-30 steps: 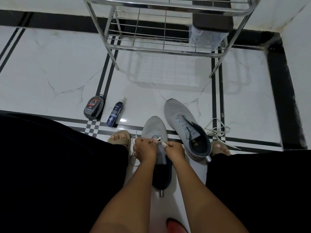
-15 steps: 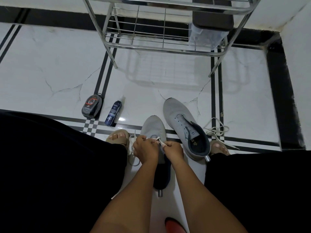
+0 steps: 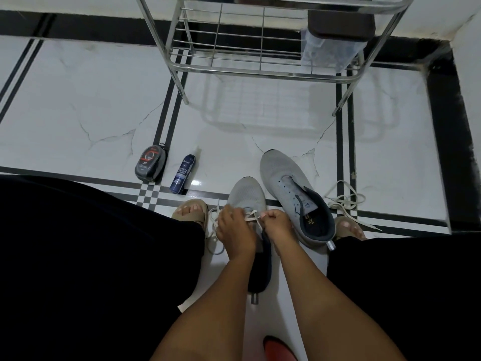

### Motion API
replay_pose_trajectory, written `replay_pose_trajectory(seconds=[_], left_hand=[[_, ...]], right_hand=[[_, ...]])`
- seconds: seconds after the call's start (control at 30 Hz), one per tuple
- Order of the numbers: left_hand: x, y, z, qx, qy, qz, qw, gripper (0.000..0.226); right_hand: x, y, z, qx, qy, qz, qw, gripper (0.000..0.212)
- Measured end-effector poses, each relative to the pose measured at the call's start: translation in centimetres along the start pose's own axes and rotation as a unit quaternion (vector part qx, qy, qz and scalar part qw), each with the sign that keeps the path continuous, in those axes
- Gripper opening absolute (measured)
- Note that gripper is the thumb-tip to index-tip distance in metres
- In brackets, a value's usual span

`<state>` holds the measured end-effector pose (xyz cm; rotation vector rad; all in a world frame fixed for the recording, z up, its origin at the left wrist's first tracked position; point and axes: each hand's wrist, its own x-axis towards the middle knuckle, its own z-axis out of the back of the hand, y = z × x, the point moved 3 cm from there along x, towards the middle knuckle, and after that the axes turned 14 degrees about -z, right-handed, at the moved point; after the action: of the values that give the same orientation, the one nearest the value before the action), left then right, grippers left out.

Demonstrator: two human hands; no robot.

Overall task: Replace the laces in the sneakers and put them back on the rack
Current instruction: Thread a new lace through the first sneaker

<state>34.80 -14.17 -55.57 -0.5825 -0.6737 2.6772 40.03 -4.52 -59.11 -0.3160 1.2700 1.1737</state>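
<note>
Seated person's view of lacing in progress. The near grey sneaker (image 3: 247,196) lies on the marble floor (image 3: 78,113) between the knees, its long axis running away from the body, toe toward the steel rack (image 3: 260,74). Both hands work over its eyelet row: the left hand (image 3: 235,230) is curled around the white lace (image 3: 251,217), the right hand (image 3: 277,225) pinches the other strand, and the strands cross between them. Slack lace loops beside the left hand. The second sneaker (image 3: 294,194), unlaced, lies just right of the first, nearer the right hand, toe angled up-left. A loose lace (image 3: 343,199) lies beyond it. The next pull likely runs across the shoe's axis.
</note>
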Motion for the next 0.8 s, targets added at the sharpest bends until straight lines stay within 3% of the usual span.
replay_pose_trajectory(seconds=[0.1, 0.17, 0.23, 0.3, 0.37, 0.4, 0.47, 0.5, 0.57, 0.63, 0.7, 0.8], left_hand=[[-1.0, 0.6, 0.7, -0.015, -0.061, 0.049, 0.997, 0.052], [-1.5, 0.9, 1.2, -0.024, -0.068, 0.083, 0.994, 0.055], [-1.7, 0.8, 1.7, -0.056, -0.062, 0.119, 0.989, 0.056], [-1.6, 0.8, 1.9, -0.106, -0.036, 0.157, 0.981, 0.051], [-1.7, 0.6, 2.2, -0.106, 0.006, 0.164, 0.981, 0.041], [-1.7, 0.5, 2.3, -0.094, 0.021, 0.160, 0.982, 0.038], [-2.0, 0.5, 2.4, -0.090, 0.031, 0.151, 0.984, 0.037], [-2.3, 0.5, 2.4, -0.096, 0.031, 0.152, 0.983, 0.038], [-2.7, 0.6, 2.7, -0.103, 0.027, 0.158, 0.982, 0.043], [-2.9, 0.7, 3.0, -0.095, 0.038, 0.160, 0.982, 0.047], [-3.0, 0.7, 3.1, -0.087, 0.045, 0.162, 0.982, 0.048], [-2.8, 1.0, 3.0, -0.080, 0.030, 0.160, 0.983, 0.038]], right_hand=[[0.4, 0.5, 0.5, 0.020, -0.064, -0.001, 0.998, 0.027], [-1.2, 2.7, 3.2, 0.186, -0.132, -0.016, 0.974, 0.024], [-3.5, 5.6, 7.2, 0.401, -0.175, -0.033, 0.898, 0.028], [-6.4, 8.6, 11.4, 0.495, -0.252, 0.044, 0.830, 0.030], [-9.3, 10.9, 13.6, 0.386, -0.366, 0.156, 0.832, 0.025], [-9.5, 11.5, 13.2, 0.293, -0.370, 0.193, 0.860, 0.025], [-8.3, 10.9, 10.5, 0.047, -0.309, 0.214, 0.926, 0.027], [-7.0, 9.4, 8.3, -0.095, -0.254, 0.207, 0.940, 0.027], [-4.8, 5.5, 4.1, -0.282, -0.151, 0.198, 0.926, 0.024], [-4.2, 2.0, 1.4, -0.352, -0.111, 0.177, 0.912, 0.021], [-4.1, 0.4, 1.0, -0.342, -0.120, 0.149, 0.920, 0.023], [-5.2, 1.9, 3.4, -0.199, -0.200, 0.129, 0.951, 0.021]])
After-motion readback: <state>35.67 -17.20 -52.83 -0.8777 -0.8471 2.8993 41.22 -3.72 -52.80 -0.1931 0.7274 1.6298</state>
